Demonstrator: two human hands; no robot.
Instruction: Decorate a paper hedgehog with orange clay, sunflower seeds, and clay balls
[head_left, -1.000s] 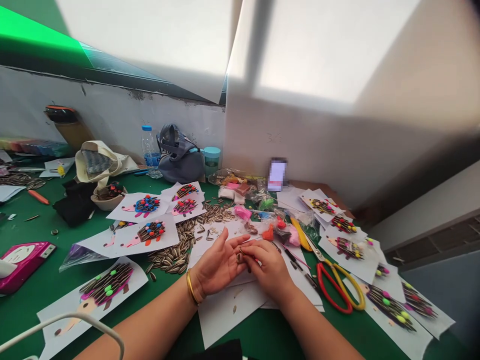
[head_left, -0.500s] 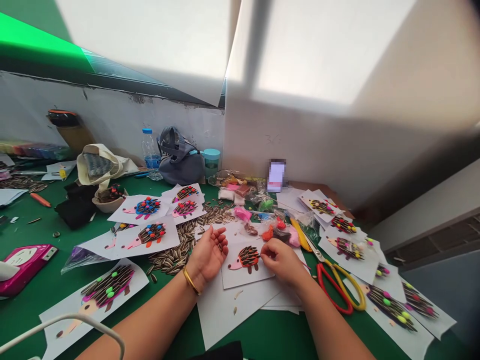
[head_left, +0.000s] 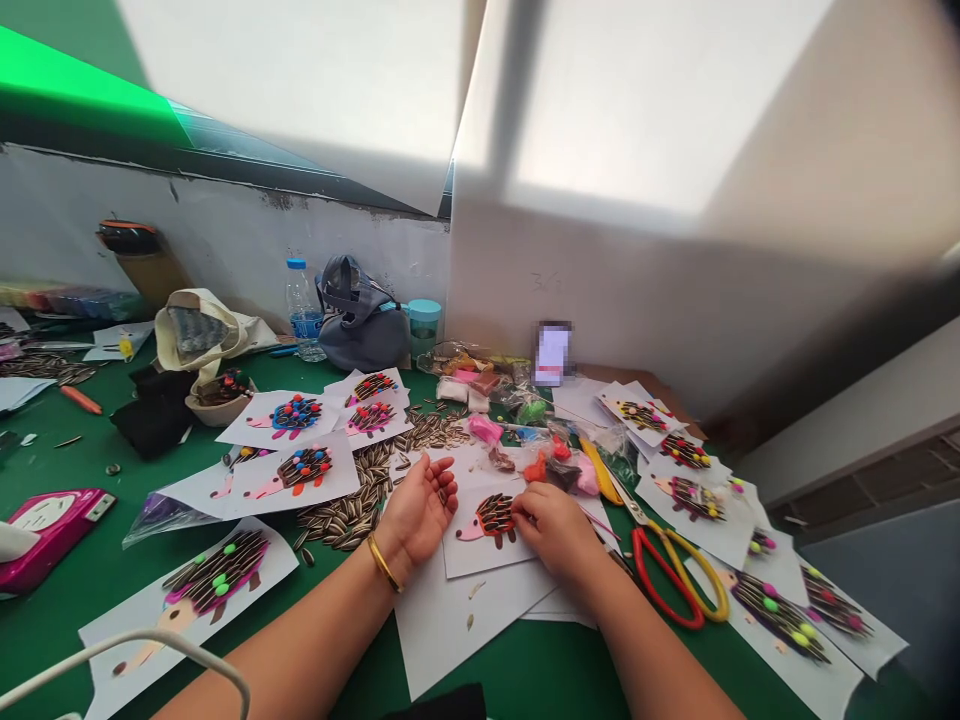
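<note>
Fingertips at the edge of a seed-spined hedgehog, low centre of the frame.
My right hand [head_left: 556,532] has a narrow grip at the right edge of the hedgehog [head_left: 495,514], though I cannot tell whether it pinches a seed; my left hand [head_left: 417,508] is cupped, half open, palm up, beside the paper [head_left: 469,562]. Pressing too hard could knock spines askew or squash the orange rim; with neither palm visibly pinning the paper, a sideways push might slide it.

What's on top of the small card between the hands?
On the card is a pink-snouted hedgehog with dark seeds across its back. The right hand covers the card's right side, hiding anything beneath.
</note>
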